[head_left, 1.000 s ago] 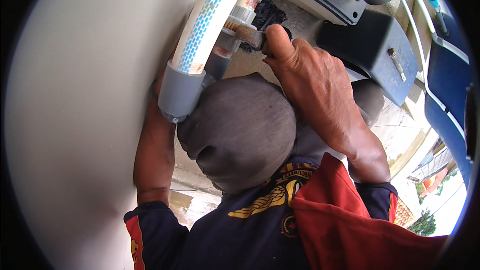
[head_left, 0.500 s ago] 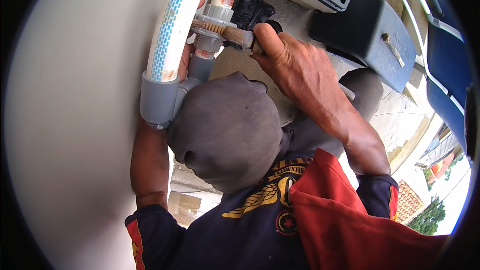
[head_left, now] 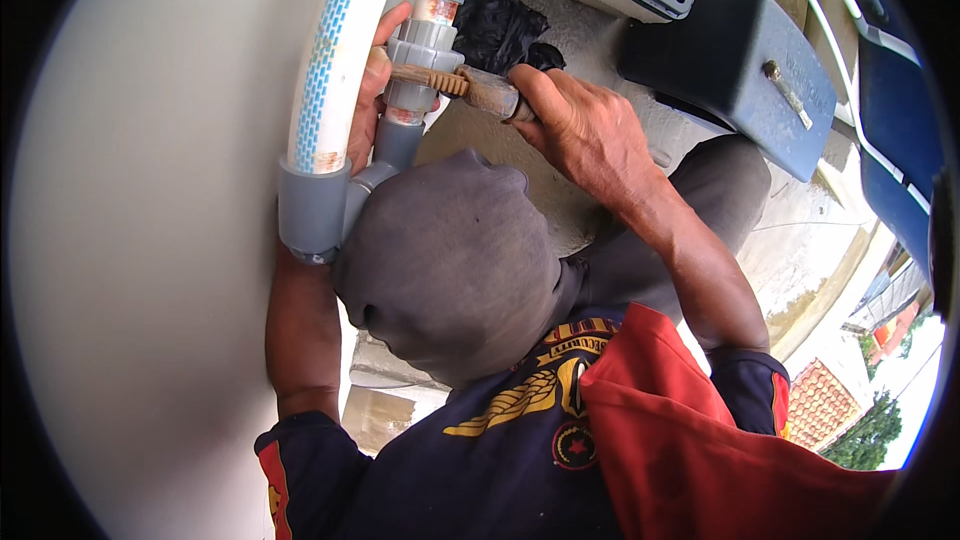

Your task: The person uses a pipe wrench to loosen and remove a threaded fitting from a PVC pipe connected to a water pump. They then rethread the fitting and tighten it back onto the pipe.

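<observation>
Right hand [head_left: 595, 135]: gripping wrench [head_left: 492, 93] by handle;
Left hand [head_left: 368, 100]: partly hidden behind hose [head_left: 343, 65]; curled beside fitting [head_left: 428, 35]; cannot tell whether gripping;
Fitting: on grey pipe [head_left: 399, 140], beside hose; could crack if squeezed or twisted too hard;
Wrench: set across fitting; could slip off if loosely seated, pinching left hand or knocking hose
</observation>
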### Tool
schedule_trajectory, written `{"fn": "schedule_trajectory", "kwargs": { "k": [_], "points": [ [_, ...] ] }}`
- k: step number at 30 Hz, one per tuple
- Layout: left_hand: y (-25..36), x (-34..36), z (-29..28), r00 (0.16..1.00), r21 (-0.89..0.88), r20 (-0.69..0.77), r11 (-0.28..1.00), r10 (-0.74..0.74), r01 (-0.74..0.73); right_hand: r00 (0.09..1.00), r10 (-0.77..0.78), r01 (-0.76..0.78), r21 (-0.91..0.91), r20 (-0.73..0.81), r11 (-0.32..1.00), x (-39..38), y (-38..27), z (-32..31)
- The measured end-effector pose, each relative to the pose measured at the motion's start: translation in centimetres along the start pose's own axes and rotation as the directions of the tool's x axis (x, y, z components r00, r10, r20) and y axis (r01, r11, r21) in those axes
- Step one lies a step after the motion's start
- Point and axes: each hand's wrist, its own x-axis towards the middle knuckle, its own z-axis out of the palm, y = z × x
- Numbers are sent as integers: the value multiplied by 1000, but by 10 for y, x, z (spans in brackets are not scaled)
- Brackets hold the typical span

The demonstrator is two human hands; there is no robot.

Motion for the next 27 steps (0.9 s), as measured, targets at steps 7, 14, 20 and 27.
{"fn": "schedule_trajectory", "kwargs": {
  "k": [7, 14, 20, 27],
  "points": [
    [15, 3, -4, 990, 317, 140, 949, -35, -12, 991, 79, -107, 270, 111, 957, 5, 10, 5],
    [27, -8, 22, 996, -4, -24, 997, -81, 81, 981, 120, -156, 252, 152, 955, 3, -4, -4],
    [25, -3, 10, 998, -74, 53, 996, -44, 48, 992, 119, -112, 172, -31, 979, 1, -15, 0],
    [28, -5, 13, 993, -25, 77, 996, -87, 89, 994, 71, -60, 130, -79, 990, 1, -7, 6]
  ]
}}
